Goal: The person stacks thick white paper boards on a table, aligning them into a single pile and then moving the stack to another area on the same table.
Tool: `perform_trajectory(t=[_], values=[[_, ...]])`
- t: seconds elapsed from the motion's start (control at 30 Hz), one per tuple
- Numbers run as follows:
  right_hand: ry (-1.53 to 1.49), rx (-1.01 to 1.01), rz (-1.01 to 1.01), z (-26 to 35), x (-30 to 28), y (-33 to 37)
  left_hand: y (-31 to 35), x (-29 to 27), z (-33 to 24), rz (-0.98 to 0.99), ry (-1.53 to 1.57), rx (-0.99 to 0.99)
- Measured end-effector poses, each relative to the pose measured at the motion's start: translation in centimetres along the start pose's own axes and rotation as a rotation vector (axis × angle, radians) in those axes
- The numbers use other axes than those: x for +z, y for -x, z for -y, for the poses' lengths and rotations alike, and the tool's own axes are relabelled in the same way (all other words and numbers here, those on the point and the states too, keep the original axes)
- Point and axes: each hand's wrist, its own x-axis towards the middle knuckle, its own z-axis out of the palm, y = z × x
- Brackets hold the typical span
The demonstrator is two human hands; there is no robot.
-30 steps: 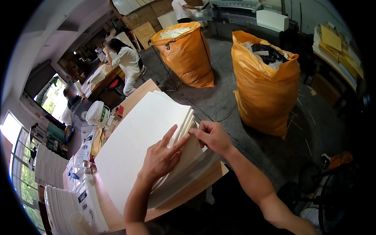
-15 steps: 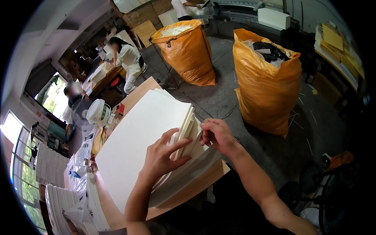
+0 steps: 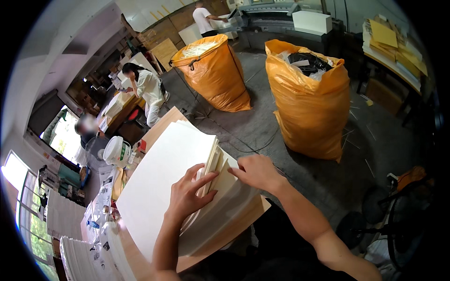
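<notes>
A thick stack of large white sheets (image 3: 161,173) lies in front of me, its edges fanned toward my right. My left hand (image 3: 187,194) holds the upper sheets at that edge, index finger and thumb spread along the layers. Across the gap, my right hand (image 3: 260,172) is bent over the lower sheets with curled fingers. Its thumb points at the fanned edges; whatever lies under its fingers is hidden.
The stack rests on a wooden table (image 3: 171,117) beside a white bucket (image 3: 117,152) and a fan (image 3: 96,152). Two orange sacks (image 3: 218,77) (image 3: 309,110) stand beyond. Bundled sheets (image 3: 77,257) are at lower left. Other people work at the back.
My right hand has shifted slightly off the sheet edge, its thumb now stretched toward the layers. My left hand keeps its place on the stack. The whole view has tilted slightly.
</notes>
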Motion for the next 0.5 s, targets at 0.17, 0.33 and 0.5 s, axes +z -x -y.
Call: perform_trajectory(t=[0.17,0.33,0.5], values=[[-0.781,0.127,0.087,0.2,-0.3,-1.0,-0.3,-0.3,-0.8,0.038,0.04,-0.048],[-1.483,0.072,0.115,-0.2,2.1,-1.5,-0.4,-0.4,-0.8,0.056,0.04,-0.054],[-1.632,0.256,0.139,-0.9,2.0,-0.9,-0.4,-0.6,-0.7,0.077,0.039,-0.057]])
